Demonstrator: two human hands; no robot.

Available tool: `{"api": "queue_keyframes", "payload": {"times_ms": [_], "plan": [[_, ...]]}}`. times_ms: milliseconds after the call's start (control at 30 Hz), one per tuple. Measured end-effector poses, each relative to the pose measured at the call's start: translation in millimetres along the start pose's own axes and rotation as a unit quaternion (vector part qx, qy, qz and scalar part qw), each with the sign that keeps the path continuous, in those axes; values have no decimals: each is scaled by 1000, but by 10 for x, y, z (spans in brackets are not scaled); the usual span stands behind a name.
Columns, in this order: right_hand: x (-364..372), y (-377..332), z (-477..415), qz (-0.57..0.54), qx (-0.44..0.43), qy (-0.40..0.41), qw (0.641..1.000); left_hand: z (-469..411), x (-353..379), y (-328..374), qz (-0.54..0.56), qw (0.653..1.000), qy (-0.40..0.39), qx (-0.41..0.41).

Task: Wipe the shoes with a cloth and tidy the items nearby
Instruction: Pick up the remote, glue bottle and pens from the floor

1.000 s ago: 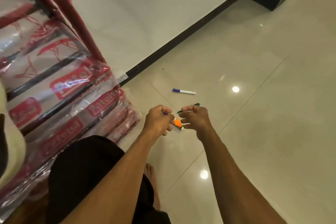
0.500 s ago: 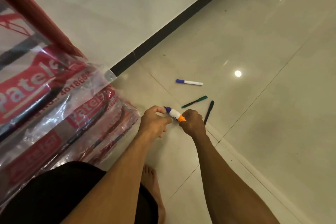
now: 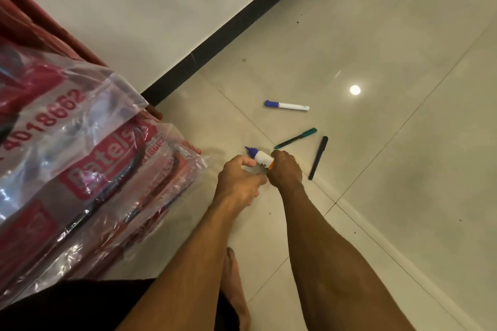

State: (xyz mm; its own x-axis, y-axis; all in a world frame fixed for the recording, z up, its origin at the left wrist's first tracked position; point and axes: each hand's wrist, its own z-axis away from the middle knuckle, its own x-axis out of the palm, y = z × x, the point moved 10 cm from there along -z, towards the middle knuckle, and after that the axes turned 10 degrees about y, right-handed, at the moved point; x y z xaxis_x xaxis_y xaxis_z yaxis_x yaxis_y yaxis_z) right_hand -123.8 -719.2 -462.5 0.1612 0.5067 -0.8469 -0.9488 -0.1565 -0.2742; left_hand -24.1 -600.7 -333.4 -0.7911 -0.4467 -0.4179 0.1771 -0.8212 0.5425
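Observation:
A small white bottle (image 3: 262, 160) with a purple tip and an orange end is held low over the floor tiles. My right hand (image 3: 285, 169) grips its orange end. My left hand (image 3: 239, 180) has its fingers curled and its thumb against the white body. On the floor beyond lie three pens: a white marker with a blue cap (image 3: 286, 105), a green pen (image 3: 295, 138) and a black pen (image 3: 318, 157) just right of my right hand. No shoes or cloth are in view.
Red furniture wrapped in clear printed plastic (image 3: 80, 169) fills the left side, close to my left hand. A black skirting strip (image 3: 242, 27) runs along the white wall behind. My bare foot (image 3: 236, 290) rests on the glossy tiles below my arms.
My hands have drawn together on the bottle, and its purple tip now points up and left. The view has dipped lower, so the green and black pens show fully beside my right hand.

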Motion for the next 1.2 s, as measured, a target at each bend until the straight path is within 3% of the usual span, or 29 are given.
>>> {"api": "queue_keyframes", "payload": {"times_ms": [233,600,700,767,867,967,1067,1200], "plan": [[234,-123,-33,71,-35,-20,997,-115,-50,-132,10,999,21,-29],[445,-4,-81,77,-1,-30,997,-156,-55,-171,30,998,16,-51],[463,122,-66,35,33,-22,999,-155,-72,-173,38,998,14,-57],[454,248,-42,-68,98,-20,993,-167,-88,-179,47,997,11,-62],[366,261,38,-278,154,-47,947,-208,-119,-181,55,997,13,-55],[133,32,211,-465,149,-147,860,-278,-174,-149,54,997,39,-30],[-93,-179,359,-519,106,-250,810,-309,-204,-88,58,997,60,-4],[-271,-346,440,-511,51,-315,798,-290,-179,-3,78,995,54,18]]}}
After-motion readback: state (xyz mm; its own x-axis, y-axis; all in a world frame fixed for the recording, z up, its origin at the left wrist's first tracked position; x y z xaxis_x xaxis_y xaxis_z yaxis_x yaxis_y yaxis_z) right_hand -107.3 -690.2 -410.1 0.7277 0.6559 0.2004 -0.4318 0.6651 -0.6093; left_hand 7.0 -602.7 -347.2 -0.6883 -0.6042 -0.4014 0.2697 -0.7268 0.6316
